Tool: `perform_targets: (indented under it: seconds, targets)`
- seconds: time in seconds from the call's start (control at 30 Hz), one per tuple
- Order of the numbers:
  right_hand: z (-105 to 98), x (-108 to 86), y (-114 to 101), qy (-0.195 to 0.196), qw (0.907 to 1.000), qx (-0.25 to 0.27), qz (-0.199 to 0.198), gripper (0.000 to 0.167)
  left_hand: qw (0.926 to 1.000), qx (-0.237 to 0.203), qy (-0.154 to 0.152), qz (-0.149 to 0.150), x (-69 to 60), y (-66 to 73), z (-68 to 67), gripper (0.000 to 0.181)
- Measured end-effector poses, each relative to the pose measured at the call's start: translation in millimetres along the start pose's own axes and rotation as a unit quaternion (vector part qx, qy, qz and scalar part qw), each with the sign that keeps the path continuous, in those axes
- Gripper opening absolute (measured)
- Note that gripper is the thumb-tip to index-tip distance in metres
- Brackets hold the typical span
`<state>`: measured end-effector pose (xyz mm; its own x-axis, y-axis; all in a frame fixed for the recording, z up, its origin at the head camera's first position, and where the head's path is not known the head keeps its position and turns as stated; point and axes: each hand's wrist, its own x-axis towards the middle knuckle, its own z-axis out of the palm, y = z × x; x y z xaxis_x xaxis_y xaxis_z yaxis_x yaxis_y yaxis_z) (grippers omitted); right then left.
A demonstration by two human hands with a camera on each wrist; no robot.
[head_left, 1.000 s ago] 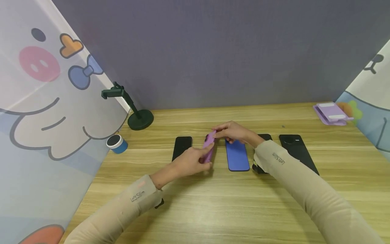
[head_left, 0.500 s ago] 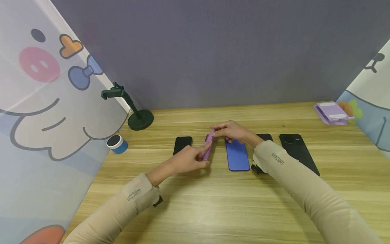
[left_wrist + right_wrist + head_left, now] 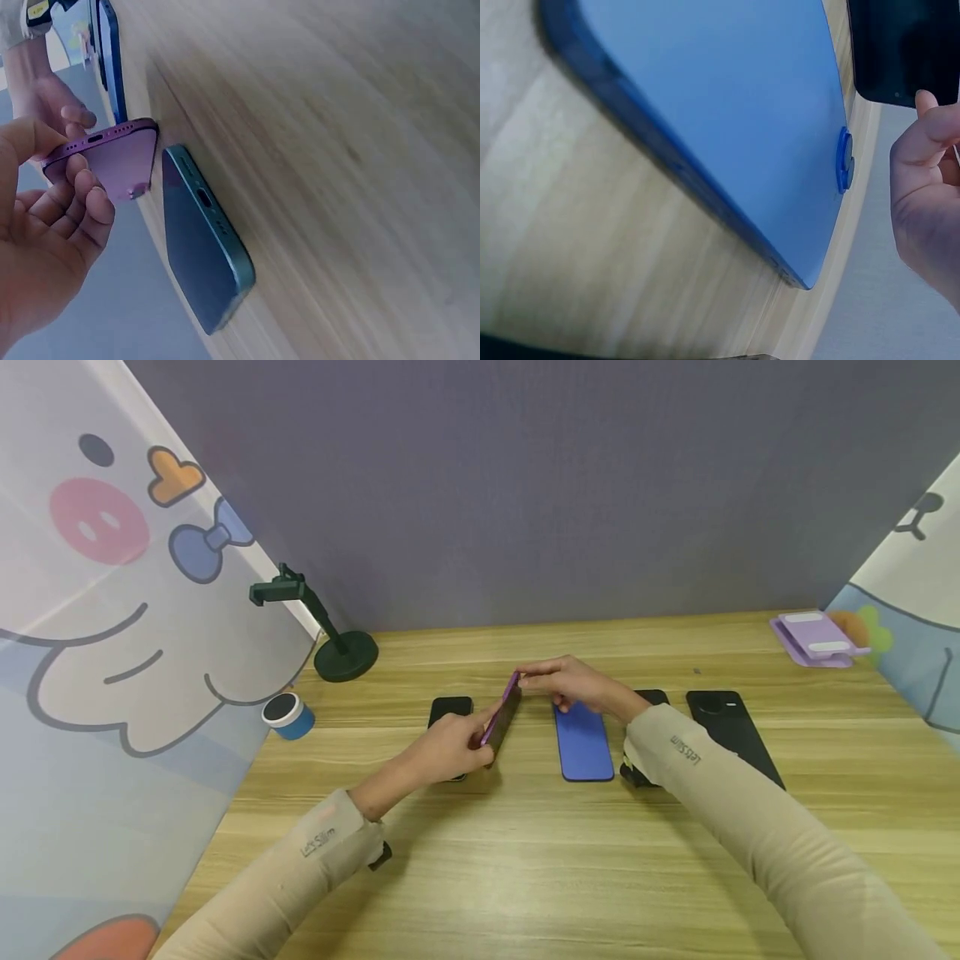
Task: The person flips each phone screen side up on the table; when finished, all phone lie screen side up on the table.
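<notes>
A purple phone stands tilted over the table, its dark screen facing right. My left hand grips its near end; in the left wrist view, thumb and fingers hold the bottom edge with the charging port. At the far end, my right hand pinches the top edge, and the right wrist view shows a fingertip at the border of the dark screen. A black phone with a teal-green frame lies left of it, partly hidden by my left hand. To the right, a blue phone lies back up.
Another black phone lies farther right, and a dark one is partly under my right sleeve. Back left stands a dark green phone stand, with a blue jar in front. A folded purple stand sits back right.
The purple phone has turned from showing its back to showing its screen on the right. My left hand has shifted left with its near end; my right hand has barely moved.
</notes>
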<state>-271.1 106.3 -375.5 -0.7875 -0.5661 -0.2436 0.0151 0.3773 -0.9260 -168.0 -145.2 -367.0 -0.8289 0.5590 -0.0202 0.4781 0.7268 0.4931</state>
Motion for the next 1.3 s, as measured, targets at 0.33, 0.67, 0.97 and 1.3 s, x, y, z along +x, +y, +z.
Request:
perform_targets:
  seconds: [0.33, 0.67, 0.97, 1.3]
  targets:
    - [1.9, -1.1, 0.7, -0.027, 0.9996, -0.008, -0.002, 0.061, 0.9924, -0.115, 0.0, -0.043, -7.7, -13.5, 2.1, 0.068]
    - [2.6, -5.1, 3.8, -0.016, 0.998, -0.051, 0.033, 0.06, 0.9468, -0.303, 0.011, -0.108, -7.5, -18.6, 9.1, 0.063]
    - [6.6, -7.7, 7.6, 0.004, 0.9989, -0.033, 0.033, 0.064, 0.9067, -0.397, 0.056, -0.131, -6.9, -11.8, 19.0, 0.063]
    - [16.4, -5.7, 7.0, 0.039, 0.9977, 0.055, 0.013, 0.058, 0.895, -0.423, 0.076, -0.119, -4.3, -3.8, 23.6, 0.067]
